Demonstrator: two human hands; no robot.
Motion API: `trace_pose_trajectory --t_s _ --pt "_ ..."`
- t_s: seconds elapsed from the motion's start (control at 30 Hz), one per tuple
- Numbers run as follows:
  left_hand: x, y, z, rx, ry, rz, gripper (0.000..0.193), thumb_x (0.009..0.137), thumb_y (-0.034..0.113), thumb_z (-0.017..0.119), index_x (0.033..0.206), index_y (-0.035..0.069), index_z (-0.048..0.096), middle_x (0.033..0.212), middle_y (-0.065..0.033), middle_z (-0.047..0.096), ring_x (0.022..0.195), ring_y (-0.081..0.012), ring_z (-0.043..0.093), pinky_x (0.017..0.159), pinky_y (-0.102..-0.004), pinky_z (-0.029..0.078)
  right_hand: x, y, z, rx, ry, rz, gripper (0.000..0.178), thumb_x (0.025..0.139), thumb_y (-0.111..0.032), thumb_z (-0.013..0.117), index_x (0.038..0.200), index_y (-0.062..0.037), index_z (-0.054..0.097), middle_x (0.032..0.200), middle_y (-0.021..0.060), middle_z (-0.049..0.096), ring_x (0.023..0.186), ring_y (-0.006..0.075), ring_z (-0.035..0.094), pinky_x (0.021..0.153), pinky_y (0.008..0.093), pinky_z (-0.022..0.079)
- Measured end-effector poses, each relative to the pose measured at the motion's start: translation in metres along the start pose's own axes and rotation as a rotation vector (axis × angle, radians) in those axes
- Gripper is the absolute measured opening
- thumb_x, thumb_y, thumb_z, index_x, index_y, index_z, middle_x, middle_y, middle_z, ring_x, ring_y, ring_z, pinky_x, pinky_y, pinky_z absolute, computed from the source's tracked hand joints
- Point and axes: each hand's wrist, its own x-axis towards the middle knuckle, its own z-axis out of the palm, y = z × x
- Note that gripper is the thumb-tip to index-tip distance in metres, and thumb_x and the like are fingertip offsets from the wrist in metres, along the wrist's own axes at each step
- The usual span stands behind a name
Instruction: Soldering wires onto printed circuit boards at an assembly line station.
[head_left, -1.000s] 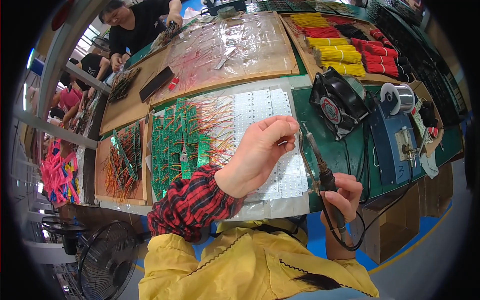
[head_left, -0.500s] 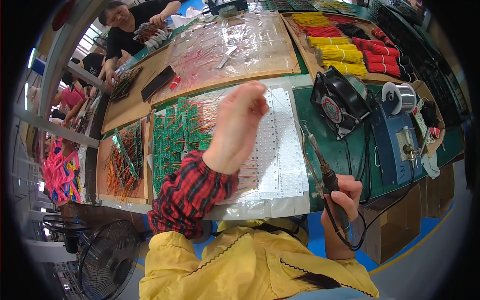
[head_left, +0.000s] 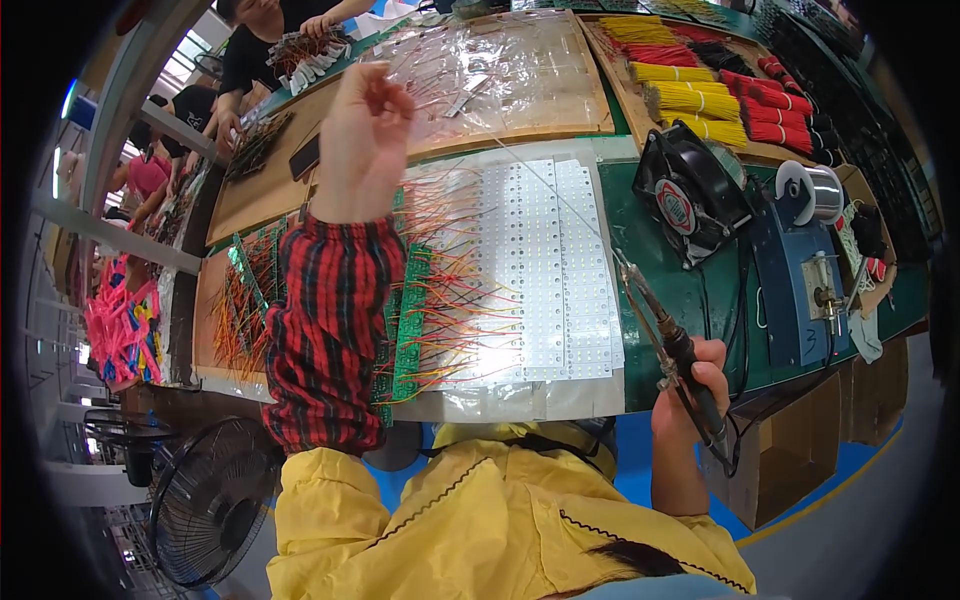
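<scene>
My right hand [head_left: 693,395] grips a soldering iron [head_left: 690,370], its tip pointing up and away. A thin, pale wire [head_left: 560,200] runs from near the tip over white LED boards [head_left: 545,290]. My left hand [head_left: 365,145] is raised near the wooden tray lined with clear plastic, its fingers curled in. Whatever they hold, if anything, cannot be made out. Below that hand, its red-and-black checked sleeve [head_left: 335,330] covers part of the green circuit boards [head_left: 410,330]. Red and yellow wires [head_left: 455,250] stretch from these toward the white boards.
Beyond lies the plastic-lined tray [head_left: 520,125]. At the right are a black fan [head_left: 690,200], a solder spool [head_left: 812,192] on a blue device [head_left: 795,280], and yellow, red and black wire bundles [head_left: 700,100]. A phone [head_left: 305,158] lies far left; a person works beyond it.
My left hand has moved left and farther away, off the white boards. My right hand still holds the soldering iron, now slightly farther right. The view has shifted a little.
</scene>
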Motion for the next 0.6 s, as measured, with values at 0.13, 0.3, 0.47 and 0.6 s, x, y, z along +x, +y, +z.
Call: trace_pose_trajectory --t_s 0.13,0.3,0.47,0.6 --pt "0.015 0.037 -0.023 -0.003 0.128 0.155 0.012 0.071 0.0 0.064 0.075 0.002 0.053 0.069 -0.0024 0.051 0.066 -0.0114 0.05 0.062 -0.0242 0.047 -0.002 -0.006 -0.003 0.133 -0.005 0.081 0.033 0.075 -0.006 0.064 0.106 -0.0154 0.058 0.088 0.0079 0.046 0.079 0.0216 0.048 0.067 0.0332 0.044" --pt "0.041 0.104 -0.063 -0.009 0.262 0.26 0.009 0.073 0.002 0.06 0.071 0.006 0.053 0.063 -0.0001 0.049 0.056 -0.0108 0.048 0.053 -0.0229 0.045 -0.009 -0.009 -0.016 0.22 0.008 0.133 0.023 0.081 -0.011 0.056 0.104 -0.0171 0.059 0.081 0.0051 0.043 0.077 0.0215 0.049 0.066 0.0329 0.04" --pt "0.054 0.146 -0.122 0.026 0.405 0.315 0.01 0.073 0.003 0.061 0.07 0.004 0.052 0.062 -0.0031 0.051 0.059 -0.0141 0.051 0.058 -0.0269 0.048 -0.016 -0.007 -0.033 0.269 0.014 0.202 0.027 0.08 -0.011 0.058 0.106 -0.0163 0.057 0.085 0.0055 0.045 0.08 0.0225 0.051 0.068 0.0331 0.04" --pt "0.071 0.202 -0.193 0.101 0.558 0.392 0.01 0.074 0.006 0.059 0.068 0.006 0.051 0.063 -0.0035 0.053 0.058 -0.0161 0.053 0.06 -0.027 0.05 -0.014 -0.004 -0.035 0.257 0.035 0.216 0.024 0.076 -0.009 0.065 0.098 -0.009 0.056 0.091 0.0106 0.047 0.083 0.0226 0.052 0.067 0.0344 0.051"
